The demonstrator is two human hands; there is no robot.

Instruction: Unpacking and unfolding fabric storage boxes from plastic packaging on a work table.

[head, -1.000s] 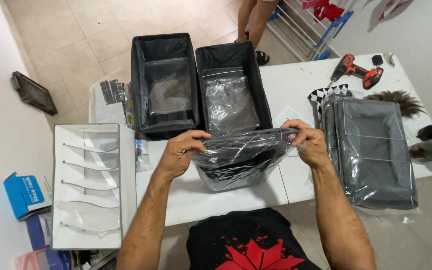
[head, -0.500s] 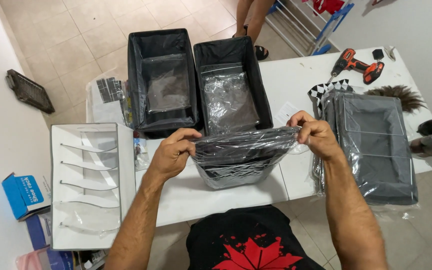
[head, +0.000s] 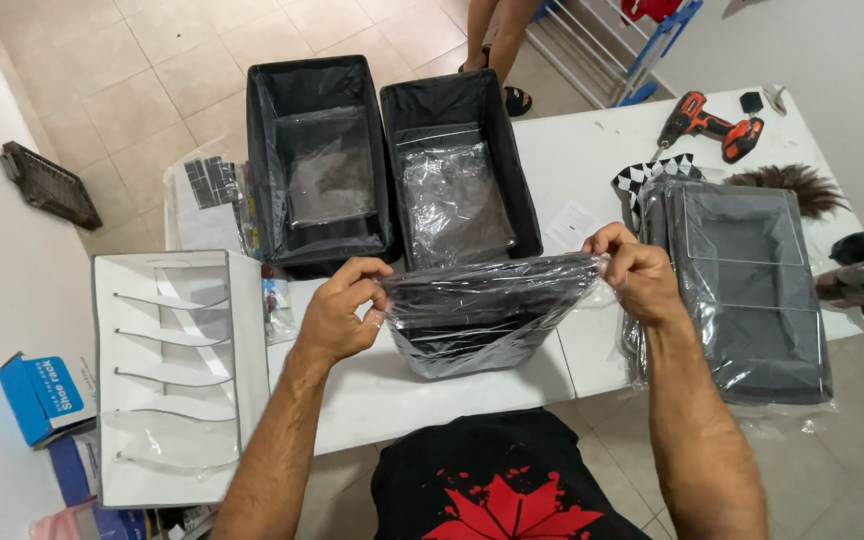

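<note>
I hold a folded dark fabric bin in a clear plastic bag (head: 477, 315) above the white table (head: 592, 150). My left hand (head: 342, 310) pinches the bag's left top corner. My right hand (head: 637, 275) pinches its right top corner, stretching the plastic between them. Just beyond stand two opened black fabric bins, the left bin (head: 317, 165) and the right bin (head: 457, 180), each with a clear plastic sheet inside.
A stack of bagged grey folded bins (head: 747, 290) lies at right. A red drill (head: 712, 125) and a dark brush (head: 792, 185) rest at the far right. A white slotted organiser (head: 167, 375) lies at left. Another person's legs (head: 497, 40) stand beyond the table.
The view has shifted slightly; my hands keep the same grip on the bag's top corners, with the right hand drawn a little inward.
</note>
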